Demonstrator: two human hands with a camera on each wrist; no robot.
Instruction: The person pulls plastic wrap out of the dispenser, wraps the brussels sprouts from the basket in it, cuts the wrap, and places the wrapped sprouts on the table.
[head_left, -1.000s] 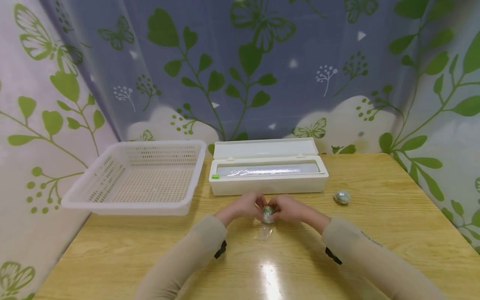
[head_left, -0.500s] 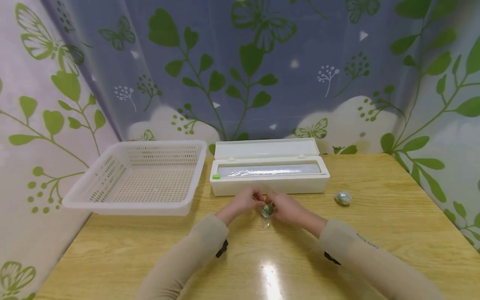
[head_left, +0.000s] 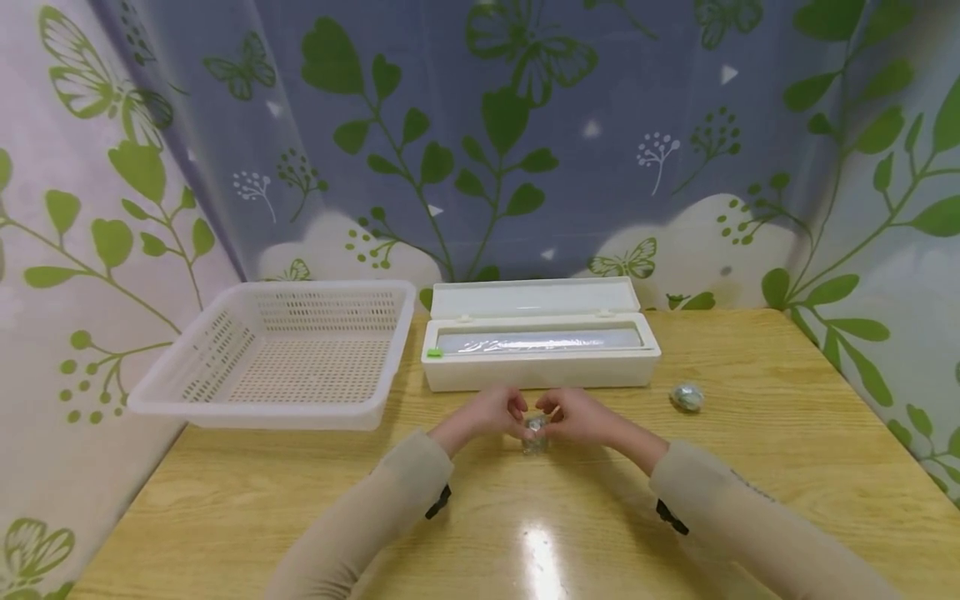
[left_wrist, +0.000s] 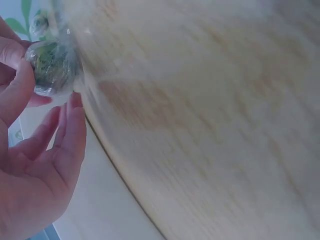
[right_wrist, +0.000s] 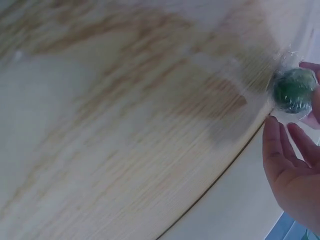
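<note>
Between my two hands, on the near side of the white box, is a round green ball wrapped in clear cling film. My left hand holds it from the left, the thumb against the film. From the other side my right hand holds it too, its thumb on the wrap. In the left wrist view the wrapped ball looks mottled green; the outer fingers stand apart from it. The right wrist view shows the ball dark green under crinkled film.
Behind the hands stands a white cling film dispenser, its lid up and a green slide cutter at its left end. To the right lies another film-wrapped ball. A white perforated basket stands left on the wooden table.
The loose film tail that hung toward me from the ball has been drawn in against it. My fingers have spread from the ball's top, with the thumbs now on its near side.
</note>
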